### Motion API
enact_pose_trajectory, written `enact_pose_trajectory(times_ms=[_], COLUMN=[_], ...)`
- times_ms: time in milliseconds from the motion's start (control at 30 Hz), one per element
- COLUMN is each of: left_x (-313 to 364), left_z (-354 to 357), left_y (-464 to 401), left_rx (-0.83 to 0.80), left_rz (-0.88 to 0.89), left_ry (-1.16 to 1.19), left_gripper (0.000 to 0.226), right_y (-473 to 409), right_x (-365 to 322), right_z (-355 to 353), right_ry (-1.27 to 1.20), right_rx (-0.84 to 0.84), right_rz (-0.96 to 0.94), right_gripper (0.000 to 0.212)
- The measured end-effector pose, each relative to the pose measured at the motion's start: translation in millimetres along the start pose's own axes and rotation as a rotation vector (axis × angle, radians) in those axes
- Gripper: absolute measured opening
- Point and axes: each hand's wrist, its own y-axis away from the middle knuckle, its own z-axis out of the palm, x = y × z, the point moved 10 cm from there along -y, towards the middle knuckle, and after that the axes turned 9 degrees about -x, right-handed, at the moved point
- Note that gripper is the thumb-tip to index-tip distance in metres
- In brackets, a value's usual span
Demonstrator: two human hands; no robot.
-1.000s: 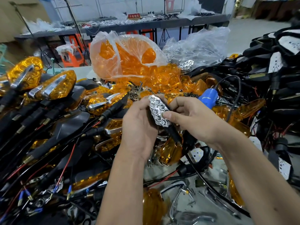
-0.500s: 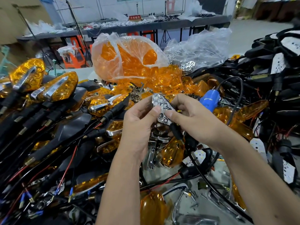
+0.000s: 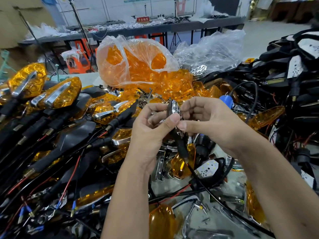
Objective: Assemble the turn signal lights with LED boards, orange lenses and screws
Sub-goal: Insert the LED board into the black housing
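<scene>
1. Both hands pinch the housing (image 3: 174, 109) between them: left hand (image 3: 151, 128) with its thumb on the chrome face, right hand (image 3: 205, 121) with fingertips at the opposite edge.
2. The housing stands edge-on, long axis upright, stem and cable (image 3: 198, 176) trailing down toward the person.
3. Loose lenses (image 3: 172, 87) lie beyond the hands; the right is probably nearer.

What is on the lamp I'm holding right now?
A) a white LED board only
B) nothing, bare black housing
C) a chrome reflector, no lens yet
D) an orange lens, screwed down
C: both hands, left hand and right hand, pinch the lamp, whose chrome reflector shows uncovered, with no orange over it.
</scene>
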Motion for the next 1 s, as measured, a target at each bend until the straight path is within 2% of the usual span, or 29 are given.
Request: enact_pose_trajectory(times_ms=[100, 167, 267, 367, 467, 600, 700, 800, 900, 967, 1000], left_x=[-5.9, -9.5, -7.1, -9.5, -13.5, -27.2, -32.2, -32.6, -29.4, -27.2, -26.5], left_z=[-4.8, -2.6, 7.7, 4.7, -1.4, -5.9, -7.8, -1.7, 3.1, 4.2, 7.5], left_y=[1.4, 1.5, -0.3, -0.9, -2.1, -0.3, -1.6, -2.9, -4.1, -4.0, -3.3], left_rx=[0.069, 0.049, -0.043, -0.011, 0.013, 0.068, 0.073, 0.021, 0.009, -0.001, -0.035], left_rz=[-0.047, -0.077, -0.069, -0.065, -0.090, -0.174, -0.199, -0.198, -0.153, -0.134, -0.141], left_ry=[-0.052, -0.056, -0.107, -0.079, 0.119, 0.156, 0.141, 0.057, -0.114, -0.084, -0.053], left_gripper=[0.048, 0.046, 0.039, 0.041, 0.042, 0.019, 0.018, 0.022, 0.028, 0.028, 0.028], right_y=[0.1, -0.5, -2.0, -4.1, -1.3, 2.6, 4.6, 9.5, 11.8, 11.1, 8.4], right_x=[-7.0, -7.3, -6.5, 11.4, 29.3, 32.3, 23.1, 18.3, 9.3, -1.2, -2.8], right_z=[7.9, -0.9, -11.1, -4.0, -2.7, 4.3, -13.5, -37.2, -38.6, -33.6, -29.8], right_ry=[-0.101, -0.144, 0.004, 0.066, -0.023, -0.019, 0.120, 0.213, 0.430, 0.592, 0.558], right_rx=[-0.055, 0.047, 0.184, 0.157, 0.129, 0.038, 0.216, 0.408, 0.416, 0.402, 0.365], right_rz=[-0.057, -0.071, -0.067, 0.048, 0.171, 0.192, 0.134, 0.077, 0.034, -0.012, -0.034], right_gripper=[0.024, 0.022, 0.012, 0.012, 0.020, 0.023, 0.014, 0.018, 0.014, 0.020, 0.023])
